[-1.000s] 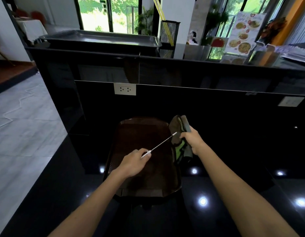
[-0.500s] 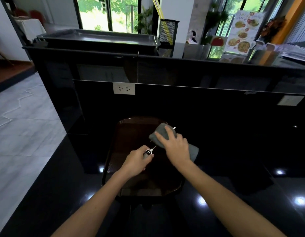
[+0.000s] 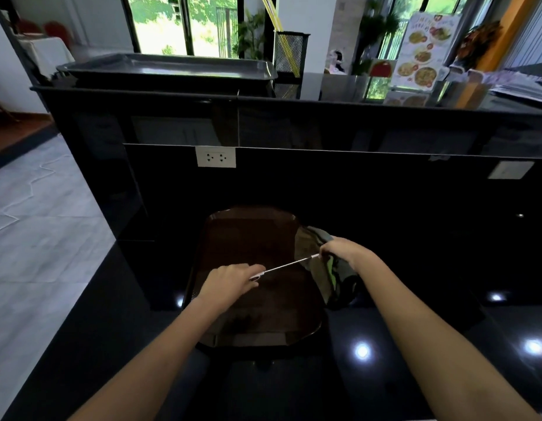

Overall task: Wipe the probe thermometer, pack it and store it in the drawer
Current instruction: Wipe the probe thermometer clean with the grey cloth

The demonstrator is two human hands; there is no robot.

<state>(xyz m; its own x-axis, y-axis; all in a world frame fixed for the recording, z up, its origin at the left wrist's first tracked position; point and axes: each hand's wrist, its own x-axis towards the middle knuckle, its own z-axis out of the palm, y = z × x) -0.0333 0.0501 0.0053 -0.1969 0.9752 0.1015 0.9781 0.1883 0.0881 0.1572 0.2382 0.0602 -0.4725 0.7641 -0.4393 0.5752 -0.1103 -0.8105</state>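
Fingers of both hands are closed in grips above the brown tray [image 3: 251,335] on the near black counter [image 3: 446,375]. On the right, the right hand [image 3: 342,250] pinches the grey cloth [image 3: 333,278] around the tip; the left hand [image 3: 230,281] holds the head of the probe thermometer [image 3: 286,265]. Wiping appears under way; next likely comes another stroke along the stem, then packing.
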